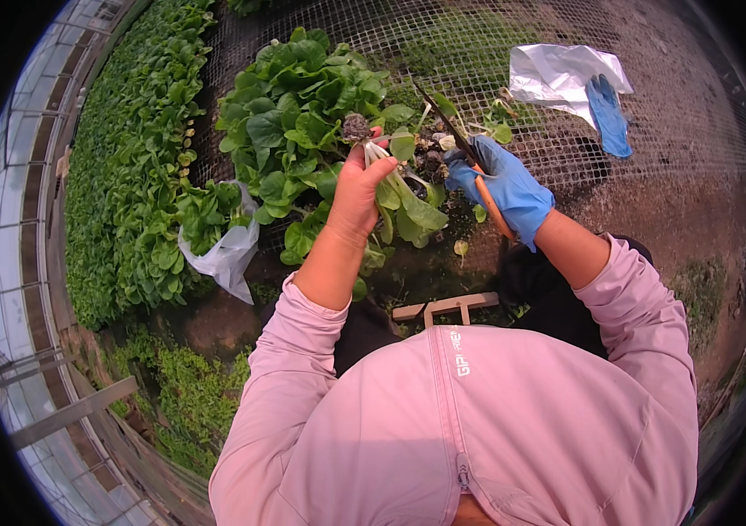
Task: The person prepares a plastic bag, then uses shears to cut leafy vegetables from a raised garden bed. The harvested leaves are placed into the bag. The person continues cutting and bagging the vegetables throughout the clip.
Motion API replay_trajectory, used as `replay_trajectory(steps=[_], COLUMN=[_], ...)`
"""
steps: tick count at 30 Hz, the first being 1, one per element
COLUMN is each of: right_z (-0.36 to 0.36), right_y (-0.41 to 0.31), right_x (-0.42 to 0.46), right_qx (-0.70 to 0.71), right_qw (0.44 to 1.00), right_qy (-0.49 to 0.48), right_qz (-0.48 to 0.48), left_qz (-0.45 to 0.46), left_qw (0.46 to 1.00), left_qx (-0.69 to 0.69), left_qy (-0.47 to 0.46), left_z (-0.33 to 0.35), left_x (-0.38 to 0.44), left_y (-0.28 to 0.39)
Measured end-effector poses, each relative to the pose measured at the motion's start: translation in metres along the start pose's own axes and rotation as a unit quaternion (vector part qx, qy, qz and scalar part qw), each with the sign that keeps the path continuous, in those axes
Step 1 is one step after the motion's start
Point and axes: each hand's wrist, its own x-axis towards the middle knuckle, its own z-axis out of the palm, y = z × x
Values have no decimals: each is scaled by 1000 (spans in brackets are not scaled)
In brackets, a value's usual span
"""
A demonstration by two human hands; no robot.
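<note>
My bare left hand (357,186) grips a leafy green plant (410,209) by its pale stems. Its dark root plug (356,127) points up past my fingers, while the leaves hang towards my right. A blue disposable glove covers my right hand (512,187), which is closed around the orange handle of a cutting tool (457,135). The tool's long dark blade slants up and left, apart from the held plant; whether it is a knife or scissors is unclear. Cut-off root plugs (432,161) and loose leaves lie between my hands. Beyond my left hand rises a heap of leafy greens (290,125).
Plastic mesh (563,141) covers the bench ahead. A silvery sheet (560,75) and a spare blue glove (608,118) lie at upper right. At left are a clear plastic bag (231,260) with greens and a dense leafy bed (129,177). A wooden frame (461,304) sits before my torso.
</note>
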Motion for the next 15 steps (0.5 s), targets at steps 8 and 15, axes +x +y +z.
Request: replay_trajectory(steps=[8,15], right_z=[11,17], right_y=[-12,5], right_x=[8,-1], right_qx=[109,128], right_qw=[991,991], right_qy=[42,-43], right_qz=[-60,23], left_qz=[16,9], left_qw=[991,993], left_qx=[54,-9], left_qy=[-120,-119], left_z=[25,17], left_x=[-18,-13], left_y=[14,5])
